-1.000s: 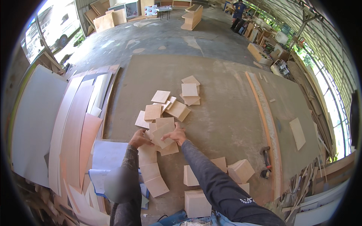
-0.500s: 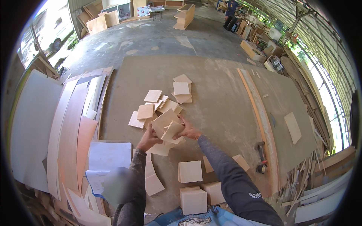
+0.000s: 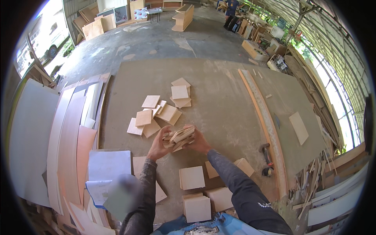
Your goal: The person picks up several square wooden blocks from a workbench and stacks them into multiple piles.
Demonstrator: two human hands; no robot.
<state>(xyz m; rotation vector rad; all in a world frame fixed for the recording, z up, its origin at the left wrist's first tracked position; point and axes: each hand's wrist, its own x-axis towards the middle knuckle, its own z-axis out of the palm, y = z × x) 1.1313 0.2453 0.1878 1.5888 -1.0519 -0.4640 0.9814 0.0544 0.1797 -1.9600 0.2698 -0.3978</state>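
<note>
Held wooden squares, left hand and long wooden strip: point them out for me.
Held wooden squares (image 3: 181, 137): head view, on their stacked edges.
Left hand (image 3: 158, 147): head view, on its middle.
Long wooden strip (image 3: 263, 117): head view, partway along its length.

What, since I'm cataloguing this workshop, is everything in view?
held wood squares: several, tan, centre
loose wood squares: many, pale, mostly beyond the held ones
wood stacks: several, pale, lower centre
open papers: some, white, lower left
hand tool: one, dark and red, right
edged strip: one, orange, right
offcut: one, pale, right of strip
long sheets: several, white, tan, pink, left
scrap wood: many, brown, lower right
work surface: one, brown, middle
shelf unit: one, tan, top centre
vehicle: one, white, upper left
other person: one, dark clothing, upper right
left hand: one, grey-sleeved, gripping held wood squares
right hand: one, dark-sleeved, gripping the same
shirt: one, blue, bottom edge
</note>
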